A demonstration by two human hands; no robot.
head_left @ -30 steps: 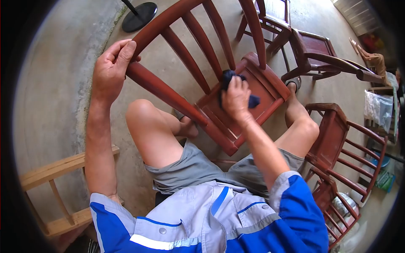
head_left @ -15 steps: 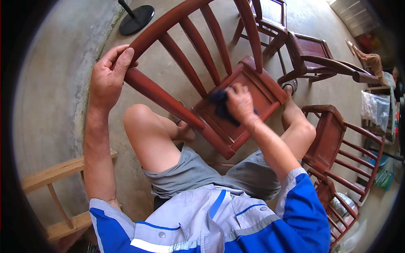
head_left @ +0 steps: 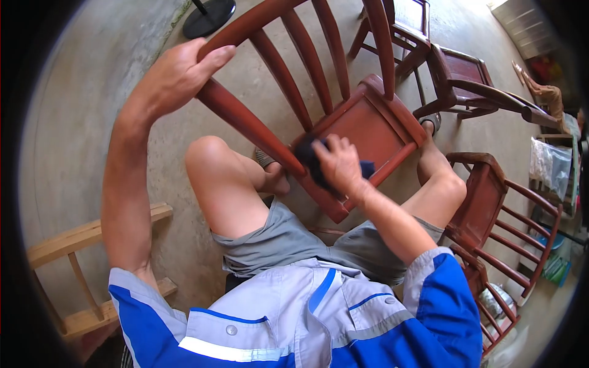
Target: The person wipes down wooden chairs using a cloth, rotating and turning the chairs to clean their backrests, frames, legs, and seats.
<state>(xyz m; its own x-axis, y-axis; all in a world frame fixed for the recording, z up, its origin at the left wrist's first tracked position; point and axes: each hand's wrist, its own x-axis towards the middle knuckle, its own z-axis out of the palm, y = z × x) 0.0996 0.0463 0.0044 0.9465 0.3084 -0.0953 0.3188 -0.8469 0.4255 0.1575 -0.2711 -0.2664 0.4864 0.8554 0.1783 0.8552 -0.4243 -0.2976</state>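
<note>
A reddish-brown wooden chair (head_left: 374,132) with a slatted back stands tilted between my knees. At the upper left, my left hand (head_left: 181,75) is wrapped round the corner of its backrest, thumb over the top. My right hand (head_left: 339,162) presses a dark blue cloth (head_left: 314,161) onto the seat, close to the foot of the backrest post. Part of the cloth is hidden under the hand and blurred.
More wooden chairs stand at the right, one chair (head_left: 478,202) beside my knee and another chair (head_left: 460,73) farther back. A pale wooden frame (head_left: 92,242) lies at the left. A round black base (head_left: 208,18) stands near the wall at the top.
My right hand has moved the cloth over the seat toward me and the near post. The left hand has shifted up and right along with the chair's backrest, its wrist now more bent.
</note>
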